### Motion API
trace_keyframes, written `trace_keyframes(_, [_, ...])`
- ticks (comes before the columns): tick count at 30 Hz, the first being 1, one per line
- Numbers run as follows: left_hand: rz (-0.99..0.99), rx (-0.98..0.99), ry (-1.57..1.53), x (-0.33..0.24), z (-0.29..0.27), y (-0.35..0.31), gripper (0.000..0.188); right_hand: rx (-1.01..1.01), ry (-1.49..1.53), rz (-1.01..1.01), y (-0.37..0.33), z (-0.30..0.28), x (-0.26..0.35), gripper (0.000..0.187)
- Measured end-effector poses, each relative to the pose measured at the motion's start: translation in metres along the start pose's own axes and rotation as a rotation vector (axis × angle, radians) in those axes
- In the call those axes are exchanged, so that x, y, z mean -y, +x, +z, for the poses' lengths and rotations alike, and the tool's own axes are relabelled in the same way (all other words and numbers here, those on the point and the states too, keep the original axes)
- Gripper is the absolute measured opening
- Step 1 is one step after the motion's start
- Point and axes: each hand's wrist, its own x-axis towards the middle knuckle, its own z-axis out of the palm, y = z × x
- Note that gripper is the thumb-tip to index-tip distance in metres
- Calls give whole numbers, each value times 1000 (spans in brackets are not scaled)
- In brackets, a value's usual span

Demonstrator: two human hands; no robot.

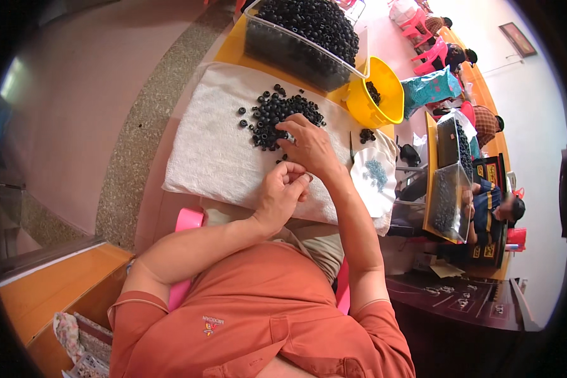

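Head view: black beads (272, 112) lie loosely heaped on the white cloth (211, 142). My right hand (314, 150) curls over the heap's near edge, thumb and fingers parted; can't tell if they touch a bead. My left hand (280, 198) is pinched closed just below; contents too small to make out. Risks: a careless knuckle could scatter the round beads; a loose pinch could drop anything held.

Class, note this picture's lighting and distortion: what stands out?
Head view: corners black, speckled floor band bowed; head view: glare at far left, lower right very dark; head view: white cloth brightly lit, black beads on it contrasting strongly.
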Motion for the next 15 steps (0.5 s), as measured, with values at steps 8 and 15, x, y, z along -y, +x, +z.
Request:
trace_keyframes(8, [1,3,20,1,0,0,19,51,-38,19,0,-8,4,29])
trace_keyframes(15, [-10,-4,5,5,-3,3,20,34,-17,22,-2,-7,-1,23])
